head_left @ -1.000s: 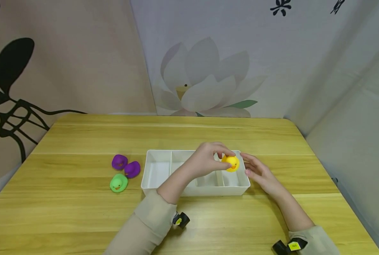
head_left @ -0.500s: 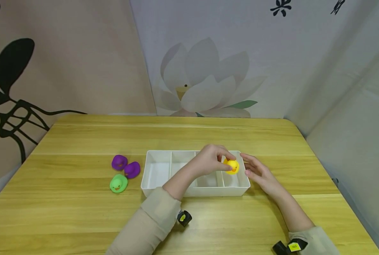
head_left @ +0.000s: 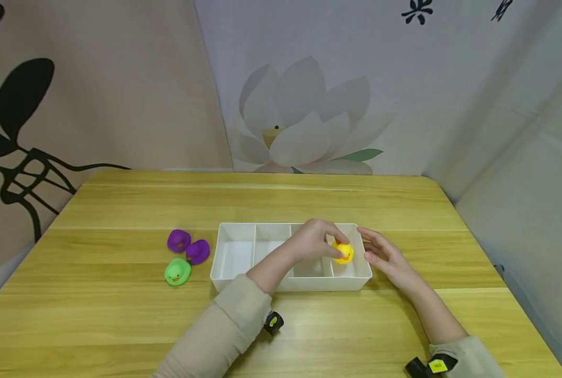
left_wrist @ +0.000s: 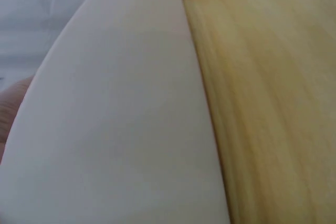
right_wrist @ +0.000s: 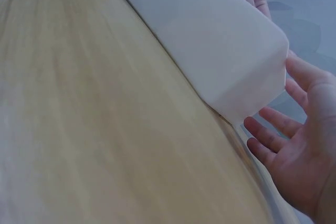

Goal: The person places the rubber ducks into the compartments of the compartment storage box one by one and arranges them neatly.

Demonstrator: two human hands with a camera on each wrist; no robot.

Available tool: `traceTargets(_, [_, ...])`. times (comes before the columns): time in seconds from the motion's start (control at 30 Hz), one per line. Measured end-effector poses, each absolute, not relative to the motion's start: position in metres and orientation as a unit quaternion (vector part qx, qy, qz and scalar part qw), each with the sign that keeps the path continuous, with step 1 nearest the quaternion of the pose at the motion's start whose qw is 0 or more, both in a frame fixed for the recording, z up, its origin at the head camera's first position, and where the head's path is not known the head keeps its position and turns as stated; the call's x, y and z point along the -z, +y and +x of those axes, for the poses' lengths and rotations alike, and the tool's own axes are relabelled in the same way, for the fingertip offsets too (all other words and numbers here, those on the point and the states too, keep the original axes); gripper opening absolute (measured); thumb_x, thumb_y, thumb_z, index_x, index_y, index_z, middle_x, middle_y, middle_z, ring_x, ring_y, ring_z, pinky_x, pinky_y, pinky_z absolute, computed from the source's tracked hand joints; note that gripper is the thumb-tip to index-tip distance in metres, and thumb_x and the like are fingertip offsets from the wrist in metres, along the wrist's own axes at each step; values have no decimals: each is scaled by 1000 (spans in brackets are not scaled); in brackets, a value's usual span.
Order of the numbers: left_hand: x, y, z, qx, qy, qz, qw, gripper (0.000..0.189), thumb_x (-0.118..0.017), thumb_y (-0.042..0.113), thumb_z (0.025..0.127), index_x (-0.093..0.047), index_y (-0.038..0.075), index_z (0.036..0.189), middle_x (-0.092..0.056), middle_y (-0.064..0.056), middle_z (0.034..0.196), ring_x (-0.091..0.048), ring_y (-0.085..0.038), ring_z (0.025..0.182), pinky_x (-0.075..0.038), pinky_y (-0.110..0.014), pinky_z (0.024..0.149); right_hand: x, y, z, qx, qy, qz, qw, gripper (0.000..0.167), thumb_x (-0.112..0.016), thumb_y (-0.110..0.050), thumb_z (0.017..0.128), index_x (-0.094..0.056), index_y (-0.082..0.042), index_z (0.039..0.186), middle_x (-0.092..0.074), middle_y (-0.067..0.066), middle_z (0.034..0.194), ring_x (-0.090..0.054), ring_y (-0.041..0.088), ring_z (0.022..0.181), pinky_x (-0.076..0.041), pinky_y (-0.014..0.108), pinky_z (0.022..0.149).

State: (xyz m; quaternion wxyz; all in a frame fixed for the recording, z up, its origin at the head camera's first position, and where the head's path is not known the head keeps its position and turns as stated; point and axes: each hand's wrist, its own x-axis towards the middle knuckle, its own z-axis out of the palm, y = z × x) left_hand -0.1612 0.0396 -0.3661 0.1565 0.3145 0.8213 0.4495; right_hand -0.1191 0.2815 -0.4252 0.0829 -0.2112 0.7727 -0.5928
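Observation:
Between thumb and fingers my left hand [head_left: 313, 241] pinches a yellow rubber duck [head_left: 344, 254], which is inside the rightmost compartment of a white divided box [head_left: 257, 284]. In the left wrist view the box's front wall [left_wrist: 115, 103] hides most of that hand. My right hand [head_left: 388, 260] is at the right end of the box, its fingers loosely bent. The right wrist view shows the right hand [right_wrist: 304, 135] with fingertips against or very close to the box's end wall [right_wrist: 257, 87]; it grips nothing.
Left of the box, two purple rubber ducks [head_left: 198, 252] and a green rubber duck [head_left: 177, 271] lie close together on the wooden table [head_left: 120, 325]. Behind the table hangs a pale cloth [head_left: 309, 31] with a printed flower.
My left hand has lowered the yellow rubber duck from rim height down into the rightmost compartment. My right hand has stayed at the box's right end.

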Motion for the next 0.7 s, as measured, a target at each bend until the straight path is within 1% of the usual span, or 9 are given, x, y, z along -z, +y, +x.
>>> traceTargets(0.17, [369, 43, -161, -421, 834, 319, 161, 25, -79, 7, 78, -76, 10, 102, -68, 5, 98, -58, -12, 97, -45, -23, 83, 425, 282, -119, 592, 772, -213, 86, 52, -47, -2, 99, -30, -3, 147, -40, 27, 140, -43, 43, 123, -46, 27, 91])
traceTargets(0.27, [370, 44, -161, -402, 845, 314, 161, 25, -80, 9, 78, -76, 13, 102, -67, 6, 99, -57, -10, 101, -43, -24, 88, 425, 282, -119, 593, 771, -214, 89, 52, -47, -2, 99, -29, -3, 147, -39, 27, 140, -42, 45, 123, -46, 27, 91])
traceTargets(0.53, [373, 49, -160, -396, 859, 276, 171, 23, -80, 9, 77, -77, 14, 99, -67, 8, 97, -58, -13, 100, -43, -25, 87, 424, 281, -119, 595, 770, -212, 90, 52, -47, -1, 99, -29, -3, 147, -37, 27, 142, -39, 45, 125, -44, 24, 92])
traceTargets(0.7, [373, 55, -159, -375, 875, 254, 173, 23, -80, 7, 76, -77, 15, 98, -68, 10, 92, -57, -11, 95, -44, -24, 82, 423, 281, -118, 593, 772, -210, 87, 52, -48, -1, 99, -30, -3, 147, -36, 26, 143, -38, 45, 126, -44, 24, 92])
